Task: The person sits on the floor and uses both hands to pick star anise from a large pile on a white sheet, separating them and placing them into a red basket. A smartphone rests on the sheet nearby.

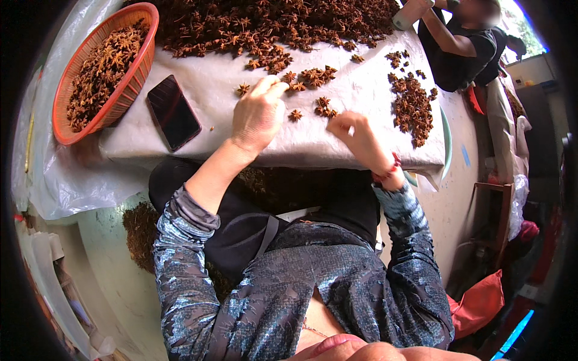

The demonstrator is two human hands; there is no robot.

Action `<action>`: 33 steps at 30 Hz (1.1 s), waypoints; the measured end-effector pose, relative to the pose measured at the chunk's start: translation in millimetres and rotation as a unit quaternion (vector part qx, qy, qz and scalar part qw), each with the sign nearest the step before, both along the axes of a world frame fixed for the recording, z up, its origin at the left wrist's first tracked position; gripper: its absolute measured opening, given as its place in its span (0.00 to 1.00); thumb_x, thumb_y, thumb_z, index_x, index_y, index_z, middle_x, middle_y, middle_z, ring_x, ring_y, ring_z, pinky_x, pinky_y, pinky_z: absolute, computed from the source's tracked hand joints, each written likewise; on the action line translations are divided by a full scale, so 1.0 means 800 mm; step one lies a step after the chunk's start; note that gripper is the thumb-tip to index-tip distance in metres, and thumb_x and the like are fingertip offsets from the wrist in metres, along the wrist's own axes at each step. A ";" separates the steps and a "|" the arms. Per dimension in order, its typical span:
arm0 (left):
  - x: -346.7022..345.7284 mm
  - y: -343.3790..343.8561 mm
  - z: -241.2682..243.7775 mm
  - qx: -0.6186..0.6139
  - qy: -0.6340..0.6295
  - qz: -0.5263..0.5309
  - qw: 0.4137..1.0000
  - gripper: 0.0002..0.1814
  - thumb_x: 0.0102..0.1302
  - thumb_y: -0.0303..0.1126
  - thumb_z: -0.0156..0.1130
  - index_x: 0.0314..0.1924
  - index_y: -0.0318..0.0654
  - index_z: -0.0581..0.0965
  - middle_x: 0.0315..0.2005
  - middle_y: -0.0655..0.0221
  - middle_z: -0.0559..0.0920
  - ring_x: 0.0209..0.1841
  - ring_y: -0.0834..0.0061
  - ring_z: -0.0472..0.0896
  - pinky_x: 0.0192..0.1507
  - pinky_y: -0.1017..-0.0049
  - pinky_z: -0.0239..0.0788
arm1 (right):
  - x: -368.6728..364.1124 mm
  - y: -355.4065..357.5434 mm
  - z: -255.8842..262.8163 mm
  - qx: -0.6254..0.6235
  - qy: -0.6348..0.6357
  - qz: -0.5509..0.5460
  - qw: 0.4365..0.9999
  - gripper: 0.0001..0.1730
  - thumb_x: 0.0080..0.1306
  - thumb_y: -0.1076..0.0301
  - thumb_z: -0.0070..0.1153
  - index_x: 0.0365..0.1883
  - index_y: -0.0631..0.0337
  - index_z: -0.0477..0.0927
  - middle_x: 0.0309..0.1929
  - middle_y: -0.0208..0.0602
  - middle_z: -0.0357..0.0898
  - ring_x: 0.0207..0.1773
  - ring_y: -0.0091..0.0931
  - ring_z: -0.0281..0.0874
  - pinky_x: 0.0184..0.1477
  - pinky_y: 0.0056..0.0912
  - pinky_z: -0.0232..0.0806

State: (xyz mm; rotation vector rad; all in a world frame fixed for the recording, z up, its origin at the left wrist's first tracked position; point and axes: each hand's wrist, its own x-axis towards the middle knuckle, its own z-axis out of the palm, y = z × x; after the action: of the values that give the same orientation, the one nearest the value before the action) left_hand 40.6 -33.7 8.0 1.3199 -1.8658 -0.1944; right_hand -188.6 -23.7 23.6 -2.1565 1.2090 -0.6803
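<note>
My left hand (259, 115) rests over the white table cover with its fingers pointing away from me. Its fingertips are right beside a few star anise pods (296, 86), and whether any pod is between them is hidden. My right hand (359, 135), with a red bracelet at the wrist, hovers at the table's near edge, thumb and fingers curled together. Just beyond its fingertips lies a small cluster of star anise (324, 108); its grasp is too blurred to tell. A single star anise (295, 115) sits between both hands, and another (243, 89) is left of my left hand.
A large star anise heap (280, 22) covers the far table. An orange plastic basket (151, 27) of star anise tilts at the left, near a smartphone (174, 113). A sorted-looking pile (413, 106) lies right. Another person (469, 49) holds a container (412, 14) at the upper right.
</note>
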 end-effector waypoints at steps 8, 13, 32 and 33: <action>-0.025 -0.007 -0.019 0.011 -0.086 -0.081 0.993 0.09 0.60 0.27 0.58 0.41 0.40 0.80 0.29 0.61 0.82 0.31 0.60 0.82 0.35 0.64 0.74 | 0.027 -0.045 -0.038 -0.252 0.138 -0.006 0.958 0.08 0.55 0.72 0.62 0.33 0.62 0.80 0.33 0.37 0.75 0.42 0.35 0.73 0.45 0.37 0.66; -0.030 -0.017 -0.022 0.051 -0.108 -0.132 0.984 0.07 0.63 0.31 0.54 0.36 0.39 0.79 0.26 0.57 0.81 0.30 0.58 0.81 0.32 0.62 0.73 | 0.028 -0.032 -0.045 -0.249 0.060 0.047 0.966 0.14 0.53 0.78 0.62 0.39 0.64 0.76 0.40 0.41 0.77 0.44 0.38 0.75 0.45 0.37 0.70; -0.015 0.070 0.003 0.143 -0.059 -0.203 0.967 0.12 0.60 0.40 0.59 0.27 0.41 0.82 0.25 0.60 0.82 0.31 0.59 0.82 0.34 0.63 0.74 | 0.018 -0.030 -0.042 -0.205 0.123 -0.007 0.971 0.09 0.60 0.71 0.58 0.39 0.64 0.81 0.39 0.40 0.77 0.44 0.36 0.74 0.47 0.37 0.68; -0.002 0.061 0.002 0.053 -0.090 -0.123 0.987 0.11 0.60 0.37 0.59 0.24 0.40 0.81 0.25 0.61 0.82 0.29 0.60 0.82 0.32 0.65 0.74 | 0.026 -0.034 -0.037 -0.211 0.123 -0.008 0.970 0.09 0.60 0.71 0.58 0.38 0.64 0.81 0.39 0.39 0.77 0.44 0.36 0.74 0.47 0.37 0.68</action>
State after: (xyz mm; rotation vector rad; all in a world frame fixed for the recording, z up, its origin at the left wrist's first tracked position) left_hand 38.7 15.3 9.4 1.2077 -2.1983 -0.3163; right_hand -167.5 -50.9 -6.2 -2.6507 1.2996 -0.7488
